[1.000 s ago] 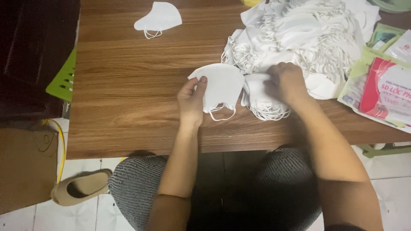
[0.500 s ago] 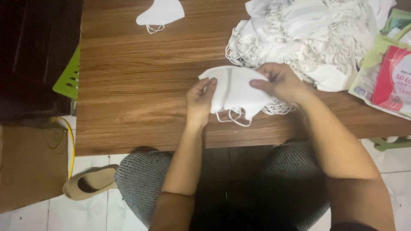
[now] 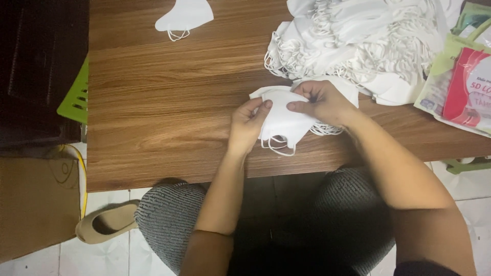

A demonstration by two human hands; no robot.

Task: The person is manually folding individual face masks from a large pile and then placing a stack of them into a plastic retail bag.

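Observation:
A small stack of white folded face masks [image 3: 284,120] lies near the front edge of the wooden table [image 3: 169,107], its ear loops hanging toward me. My left hand [image 3: 247,122] pinches the stack's left side. My right hand [image 3: 321,102] grips its upper right part, thumb and fingers closed over the masks. Just behind my right hand rises a big heap of white masks [image 3: 358,41] with tangled loops. A single white mask [image 3: 185,15] lies alone at the far left of the table.
Printed plastic packages [image 3: 460,82] in green, red and white sit at the table's right edge. A green plastic stool [image 3: 74,97] and dark furniture stand to the left. A beige slipper [image 3: 105,221] lies on the tiled floor beside my knees.
Both hands have brought the masks together into one stack and slid it slightly toward the table's middle. The left hand moved from the first mask's left edge onto the joined stack.

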